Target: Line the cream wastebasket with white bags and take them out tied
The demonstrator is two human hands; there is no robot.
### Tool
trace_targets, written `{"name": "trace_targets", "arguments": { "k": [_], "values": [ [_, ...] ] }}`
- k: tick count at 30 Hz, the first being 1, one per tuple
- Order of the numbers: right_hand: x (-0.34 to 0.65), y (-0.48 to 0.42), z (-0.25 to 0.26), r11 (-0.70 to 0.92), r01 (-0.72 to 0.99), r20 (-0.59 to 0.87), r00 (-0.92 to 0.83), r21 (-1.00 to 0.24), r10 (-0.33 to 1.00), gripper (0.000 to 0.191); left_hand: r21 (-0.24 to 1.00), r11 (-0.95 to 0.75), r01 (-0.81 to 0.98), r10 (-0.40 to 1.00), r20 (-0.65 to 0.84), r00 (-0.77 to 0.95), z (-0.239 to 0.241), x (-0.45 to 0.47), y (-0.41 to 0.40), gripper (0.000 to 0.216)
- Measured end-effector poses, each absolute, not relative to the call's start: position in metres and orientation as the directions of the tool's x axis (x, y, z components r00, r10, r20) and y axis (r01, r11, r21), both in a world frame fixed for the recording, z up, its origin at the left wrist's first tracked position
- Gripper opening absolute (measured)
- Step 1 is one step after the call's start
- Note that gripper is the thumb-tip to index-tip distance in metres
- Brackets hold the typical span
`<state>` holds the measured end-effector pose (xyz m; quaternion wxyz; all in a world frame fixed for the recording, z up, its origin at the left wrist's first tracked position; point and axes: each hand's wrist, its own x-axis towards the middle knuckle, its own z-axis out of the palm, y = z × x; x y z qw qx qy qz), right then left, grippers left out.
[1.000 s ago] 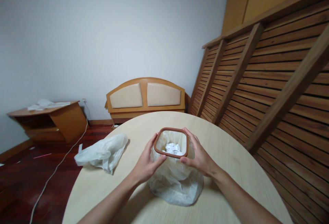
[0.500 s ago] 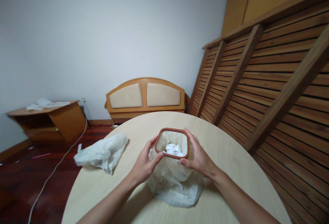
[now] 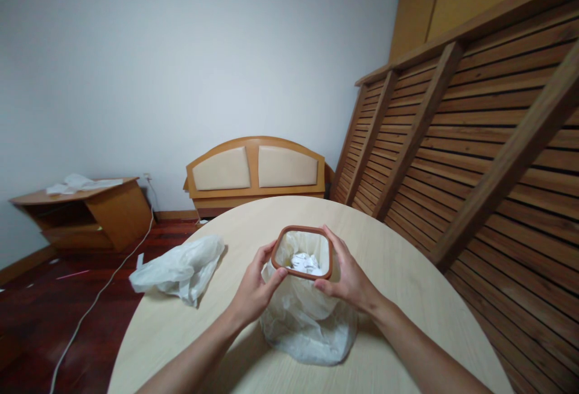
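Observation:
A small trash bin (image 3: 274, 250) with a brown rounded-rectangular rim stands on the round table. Its whitish plastic liner bag (image 3: 312, 327) hangs over the outside and spreads at the base, hiding the bin's walls. Crumpled white paper (image 3: 304, 262) lies inside. My left hand (image 3: 259, 285) grips the left side just under the rim, thumb at the front corner. On the opposite side my right hand (image 3: 348, 276) holds the bin, its thumb across the front below the rim. Apart from both hands, a crumpled white plastic bag (image 3: 185, 267) rests at the table's left edge.
The round pale table (image 3: 407, 321) fills the foreground. Behind it stands a wooden headboard (image 3: 253, 165) with cream panels. Slatted wood panels (image 3: 452, 158) lean at the right. A low cabinet (image 3: 113, 213) and a white cable (image 3: 97, 297) are to the left.

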<state>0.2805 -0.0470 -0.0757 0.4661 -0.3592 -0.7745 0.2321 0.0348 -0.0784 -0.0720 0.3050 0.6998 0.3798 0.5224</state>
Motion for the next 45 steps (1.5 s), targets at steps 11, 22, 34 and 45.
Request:
{"name": "trace_targets", "arguments": {
  "k": [11,22,34,45],
  "values": [
    [0.28,-0.049,-0.073,0.624,0.361,0.541,-0.31,-0.693,0.781,0.121,0.844,-0.512,0.159,0.857,0.492,0.153,-0.08,0.034,-0.075,0.06],
    [0.279,-0.049,-0.071,0.61,0.304,0.532,-0.305,-0.732,0.79,0.122,0.862,-0.49,0.13,0.87,0.474,0.136,-0.082,0.036,-0.074,0.065],
    [0.278,-0.05,-0.07,0.589,0.27,0.515,-0.299,-0.761,0.803,0.124,0.859,-0.489,0.154,0.872,0.477,0.109,-0.081,0.038,-0.078,0.067],
    [0.278,-0.048,-0.072,0.602,0.265,0.528,-0.303,-0.753,0.793,0.123,0.876,-0.462,0.138,0.887,0.45,0.108,-0.081,0.038,-0.075,0.071]
  ]
}}
